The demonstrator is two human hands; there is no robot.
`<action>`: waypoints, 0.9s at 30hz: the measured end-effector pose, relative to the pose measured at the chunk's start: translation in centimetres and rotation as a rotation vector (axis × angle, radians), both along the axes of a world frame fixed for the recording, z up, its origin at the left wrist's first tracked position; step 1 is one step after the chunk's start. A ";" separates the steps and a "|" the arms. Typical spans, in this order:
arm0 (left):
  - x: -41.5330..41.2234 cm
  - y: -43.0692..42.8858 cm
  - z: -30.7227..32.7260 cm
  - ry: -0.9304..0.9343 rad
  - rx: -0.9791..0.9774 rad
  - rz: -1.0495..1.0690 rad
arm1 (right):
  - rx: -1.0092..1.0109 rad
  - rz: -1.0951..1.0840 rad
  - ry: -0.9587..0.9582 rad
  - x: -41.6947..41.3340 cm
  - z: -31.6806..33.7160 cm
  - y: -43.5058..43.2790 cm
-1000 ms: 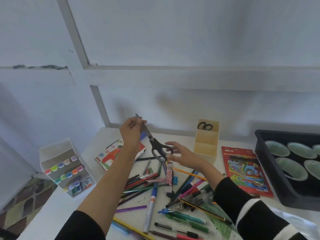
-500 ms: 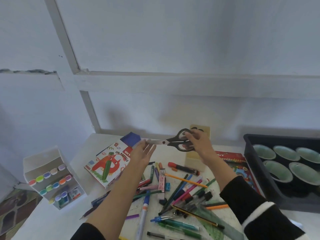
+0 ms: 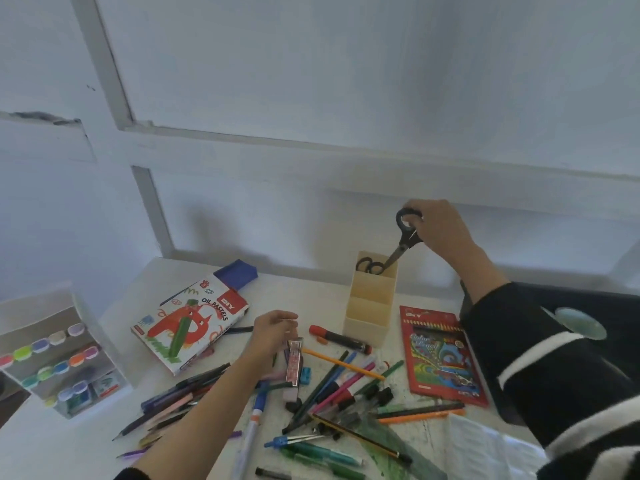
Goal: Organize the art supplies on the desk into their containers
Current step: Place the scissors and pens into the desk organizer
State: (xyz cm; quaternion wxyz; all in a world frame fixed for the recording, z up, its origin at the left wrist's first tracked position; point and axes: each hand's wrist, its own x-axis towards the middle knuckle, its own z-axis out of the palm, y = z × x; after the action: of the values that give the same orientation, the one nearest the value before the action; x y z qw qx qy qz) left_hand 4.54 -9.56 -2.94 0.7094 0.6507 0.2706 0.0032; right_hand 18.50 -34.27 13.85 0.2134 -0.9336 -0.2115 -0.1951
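Black-handled scissors (image 3: 408,233) hang blades-down and tilted over the beige holder (image 3: 367,306), tip at the mouth of its rear compartment; can't tell if the tip is past the rim yet. The right hand (image 3: 443,230) grips them by the handle loops, fingers (image 3: 420,206) curled round the upper loop. A second pair of scissors (image 3: 367,265) already sits handles-up in that same compartment, just beside the incoming tip. The two front compartments look empty from here. Step in hand, as I read it: stowing the scissors, and it's nearly done. The next move needs the blades brought closer to upright so they clear the stored handles, then a straight drop and release. The holder is light and tall, so a sideways nudge could tip it. The left hand (image 3: 273,332) hovers low over the pile of pens and pencils (image 3: 339,379) on the desk (image 3: 86,438), fingers (image 3: 287,317) loosely curled, nothing plainly held. It's right by a pink lead case (image 3: 294,362), contact unclear, which looks like the next pick. Most of the job remains: the pile is unsorted, with the oil pastels box (image 3: 190,323) to its left, the colour pencil pack (image 3: 440,358) to its right and the marker rack (image 3: 52,355) at the far left.
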 end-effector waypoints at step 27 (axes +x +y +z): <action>-12.0 6.5 -7.8 -0.364 1.302 -0.225 | 0.207 -0.045 0.136 -17.2 -21.4 -0.3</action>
State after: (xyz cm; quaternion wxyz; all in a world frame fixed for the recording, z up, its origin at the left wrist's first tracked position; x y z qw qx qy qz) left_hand -7.48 -3.06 -10.79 0.2041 0.9579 0.0208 0.2007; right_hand 1.27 -34.56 -7.54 0.3181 -0.9222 -0.1542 -0.1570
